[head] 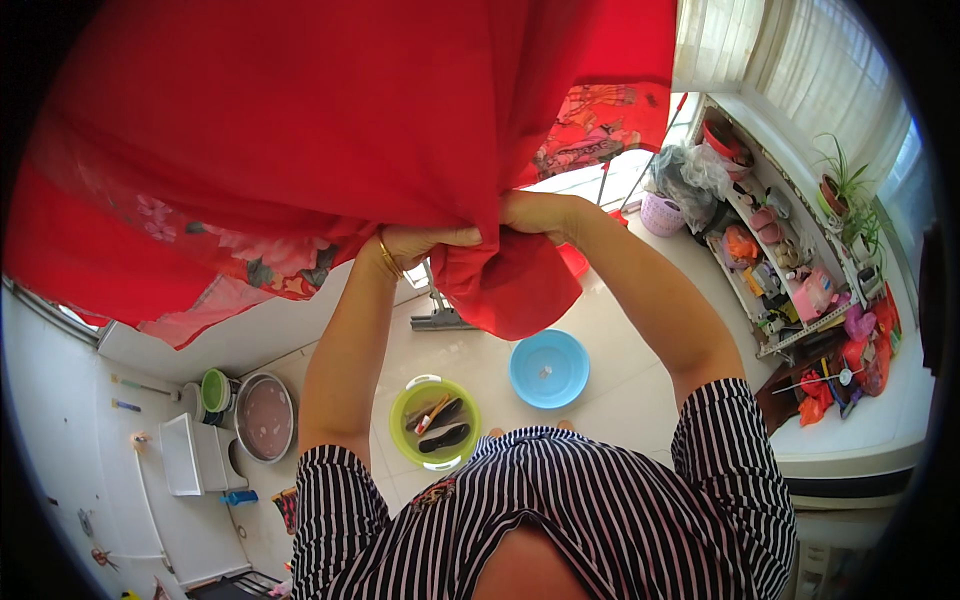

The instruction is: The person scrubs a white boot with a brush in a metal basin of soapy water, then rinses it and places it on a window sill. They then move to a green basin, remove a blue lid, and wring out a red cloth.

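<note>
A large red cloth with a flower print hangs across the upper part of the view. My left hand, with a gold bracelet at its wrist, grips gathered folds of the cloth, its thumb lying over them. Close beside it on the right, my right hand is closed on the same bunched part; its fingertips are hidden in the folds. A loose end of the cloth droops below both hands. Both arms are raised in front of the striped shirt.
On the tiled floor stand a blue basin and a green tub holding dark shoes and a brush. A metal basin is at the left. A loaded shelf rack and potted plants stand right. A floor squeegee or mop head lies beyond.
</note>
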`<state>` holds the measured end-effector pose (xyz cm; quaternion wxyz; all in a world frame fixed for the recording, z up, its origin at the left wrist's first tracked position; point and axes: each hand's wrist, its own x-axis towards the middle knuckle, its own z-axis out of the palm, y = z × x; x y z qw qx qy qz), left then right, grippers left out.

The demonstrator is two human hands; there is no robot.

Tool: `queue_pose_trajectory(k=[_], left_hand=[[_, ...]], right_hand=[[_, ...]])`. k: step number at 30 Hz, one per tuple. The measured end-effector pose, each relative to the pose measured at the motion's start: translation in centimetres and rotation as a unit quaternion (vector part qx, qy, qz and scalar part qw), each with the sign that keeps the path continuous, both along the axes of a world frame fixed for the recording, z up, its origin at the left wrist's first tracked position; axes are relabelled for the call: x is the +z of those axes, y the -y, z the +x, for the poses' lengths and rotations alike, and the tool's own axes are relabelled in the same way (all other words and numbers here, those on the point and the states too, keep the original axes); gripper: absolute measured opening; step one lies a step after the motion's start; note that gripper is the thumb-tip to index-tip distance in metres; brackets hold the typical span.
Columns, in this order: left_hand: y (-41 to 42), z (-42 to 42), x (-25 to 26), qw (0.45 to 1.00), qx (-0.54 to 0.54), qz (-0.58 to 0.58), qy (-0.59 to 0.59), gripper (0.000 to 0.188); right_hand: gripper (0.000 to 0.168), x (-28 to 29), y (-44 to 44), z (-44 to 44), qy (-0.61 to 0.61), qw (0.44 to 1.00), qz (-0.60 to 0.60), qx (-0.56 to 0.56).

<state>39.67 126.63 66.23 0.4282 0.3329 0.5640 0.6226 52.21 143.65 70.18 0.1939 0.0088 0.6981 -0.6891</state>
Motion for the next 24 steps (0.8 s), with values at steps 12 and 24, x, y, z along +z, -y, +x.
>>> queue_pose_trajectory(k=[12,24], left_hand=[[-4.9,2.6,-1.1,0.975,0.209,0.067,0.026,0.043],[-10.0,3.2,-0.5,0.868,0.436,0.164,0.174,0.010]], right_hand=[[0.047,-6.1,-3.2,-2.3,-0.040,0.978,-0.185,-0.090],[0.092,-9.2,0.3,-1.3,-0.312,0.825,0.343,-0.322]])
